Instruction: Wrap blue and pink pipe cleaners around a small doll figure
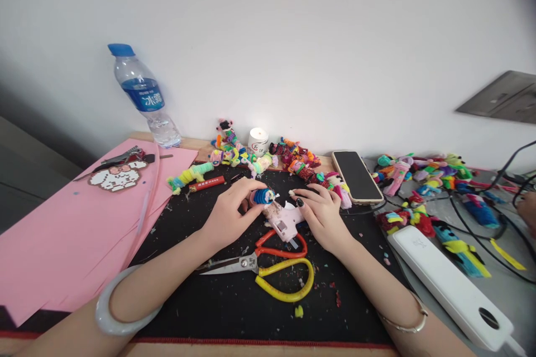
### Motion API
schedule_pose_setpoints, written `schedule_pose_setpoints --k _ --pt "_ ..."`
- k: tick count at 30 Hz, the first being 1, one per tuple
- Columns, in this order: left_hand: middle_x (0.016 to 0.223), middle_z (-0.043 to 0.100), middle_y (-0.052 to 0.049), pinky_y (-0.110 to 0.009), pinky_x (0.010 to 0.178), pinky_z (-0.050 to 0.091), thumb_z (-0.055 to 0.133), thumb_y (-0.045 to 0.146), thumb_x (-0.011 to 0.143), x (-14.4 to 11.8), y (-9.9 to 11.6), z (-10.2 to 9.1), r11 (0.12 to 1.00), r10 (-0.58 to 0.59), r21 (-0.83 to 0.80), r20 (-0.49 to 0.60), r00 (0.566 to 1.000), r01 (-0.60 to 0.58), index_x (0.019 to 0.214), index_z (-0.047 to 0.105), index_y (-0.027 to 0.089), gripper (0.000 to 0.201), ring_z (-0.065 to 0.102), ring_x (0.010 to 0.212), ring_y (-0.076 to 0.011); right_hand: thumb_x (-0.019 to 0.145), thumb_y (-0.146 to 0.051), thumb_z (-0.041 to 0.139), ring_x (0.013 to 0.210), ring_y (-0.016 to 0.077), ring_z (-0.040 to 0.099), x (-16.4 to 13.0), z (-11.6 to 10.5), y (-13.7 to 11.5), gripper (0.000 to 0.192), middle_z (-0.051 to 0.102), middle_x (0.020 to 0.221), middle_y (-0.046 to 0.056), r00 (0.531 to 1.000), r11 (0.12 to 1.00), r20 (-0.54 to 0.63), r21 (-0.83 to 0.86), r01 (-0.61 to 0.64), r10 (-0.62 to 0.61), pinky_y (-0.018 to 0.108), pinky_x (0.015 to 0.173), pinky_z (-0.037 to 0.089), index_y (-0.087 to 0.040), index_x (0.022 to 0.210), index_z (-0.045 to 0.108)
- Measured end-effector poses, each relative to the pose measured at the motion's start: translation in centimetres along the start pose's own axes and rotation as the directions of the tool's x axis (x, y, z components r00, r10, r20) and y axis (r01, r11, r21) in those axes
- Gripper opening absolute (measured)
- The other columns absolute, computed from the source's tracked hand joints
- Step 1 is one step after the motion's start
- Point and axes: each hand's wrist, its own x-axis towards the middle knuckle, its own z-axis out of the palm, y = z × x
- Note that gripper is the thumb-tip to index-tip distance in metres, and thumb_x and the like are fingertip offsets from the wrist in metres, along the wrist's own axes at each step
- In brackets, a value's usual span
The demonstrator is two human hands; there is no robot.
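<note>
My left hand (pixel 232 209) is closed around a small blue coiled pipe-cleaner piece (pixel 263 196), its light-coloured end turned to the right. Just below and right of that piece is a pale pink hot glue gun (pixel 286 223), with brownish stains around its nozzle end. My right hand (pixel 322 215) is closed over the gun's right end, which the fingers partly hide. A pair of scissors (pixel 255 262) with one red and one yellow handle loop lies below both hands on the black mat (pixel 188 312).
Pipe-cleaner figures (pixel 299 159) line the wall around a white candle (pixel 258 140). A phone (pixel 358 175) and a white power strip (pixel 448 287) lie to the right, among cables. Left are pink sheets (pixel 62 234) and a tilted water bottle (pixel 144 95). Another person's hand (pixel 526 209) shows far right.
</note>
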Motion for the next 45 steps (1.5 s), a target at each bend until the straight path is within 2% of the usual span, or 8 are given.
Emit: schedule_pose_setpoints --k 8,11,16,20,29,36,45 --pt "0.095 0.058 -0.005 -0.024 0.059 0.047 0.056 0.022 0.081 0.0 -0.1 0.0 0.999 -0.008 0.042 0.019 1.000 0.007 0.103 0.055 0.020 0.022 0.053 0.070 -0.0124 0.092 -0.027 0.038 0.114 0.0273 0.044 -0.1 0.4 0.4 0.033 0.062 0.117 0.007 0.997 0.999 -0.080 0.040 0.024 -0.021 0.052 0.094 0.027 -0.021 0.114 0.061" --pt "0.094 0.059 -0.005 -0.024 0.061 0.047 0.056 0.022 0.080 -0.1 -0.2 0.1 0.998 0.004 0.058 0.017 1.000 -0.005 0.103 0.055 0.020 0.022 0.053 0.070 -0.0125 0.091 -0.026 0.036 0.116 0.0261 0.044 -0.4 0.0 0.1 0.036 0.058 0.123 0.006 0.985 0.987 -0.135 0.104 0.122 -0.108 0.050 0.095 0.029 -0.021 0.119 0.057" --pt "0.097 0.060 -0.004 -0.025 0.064 0.048 0.056 0.023 0.081 -0.1 -0.2 0.1 0.997 -0.005 0.078 0.046 0.999 0.001 0.103 0.054 0.019 0.022 0.054 0.068 -0.0116 0.086 -0.024 0.040 0.118 0.0268 0.042 -1.1 -0.8 -0.8 0.039 0.054 0.129 0.006 0.935 0.926 -0.193 0.183 0.331 -0.296 0.048 0.098 0.031 -0.021 0.123 0.053" --pt "0.091 0.060 -0.003 -0.027 0.069 0.048 0.056 0.021 0.080 0.0 -0.1 0.1 0.997 -0.018 0.079 0.077 0.997 0.012 0.101 0.054 0.019 0.021 0.053 0.068 -0.0119 0.084 -0.022 0.040 0.115 0.0277 0.044 -1.3 -0.9 -1.3 0.043 0.053 0.129 0.007 0.908 0.892 -0.205 0.202 0.404 -0.364 0.049 0.094 0.035 -0.021 0.127 0.049" --pt "0.093 0.059 -0.004 -0.030 0.077 0.048 0.053 0.025 0.083 0.2 0.1 0.0 0.998 0.003 0.069 0.116 0.993 -0.011 0.100 0.054 0.019 0.019 0.056 0.075 -0.0141 0.082 -0.020 0.041 0.117 0.0283 0.043 -1.5 -0.9 -1.7 0.050 0.048 0.134 0.008 0.898 0.877 -0.167 0.205 0.435 -0.407 0.051 0.095 0.035 -0.022 0.133 0.042" --pt "0.091 0.059 -0.003 -0.025 0.065 0.048 0.053 0.024 0.082 0.1 0.0 0.1 0.998 -0.004 0.062 0.120 0.993 -0.004 0.100 0.053 0.020 0.019 0.055 0.069 -0.0125 0.082 -0.019 0.040 0.119 0.0289 0.042 -1.6 -0.8 -1.7 0.053 0.044 0.137 0.008 0.897 0.874 -0.120 0.200 0.442 -0.426 0.052 0.096 0.034 -0.021 0.135 0.038" --pt "0.090 0.059 -0.003 -0.023 0.061 0.047 0.054 0.023 0.081 0.1 -0.1 0.2 0.998 -0.014 0.057 0.120 0.993 0.007 0.100 0.054 0.019 0.019 0.054 0.069 -0.0119 0.082 -0.020 0.040 0.119 0.0287 0.042 -1.6 -0.9 -1.8 0.055 0.044 0.138 0.008 0.888 0.870 -0.106 0.183 0.459 -0.447 0.051 0.095 0.034 -0.021 0.136 0.036"
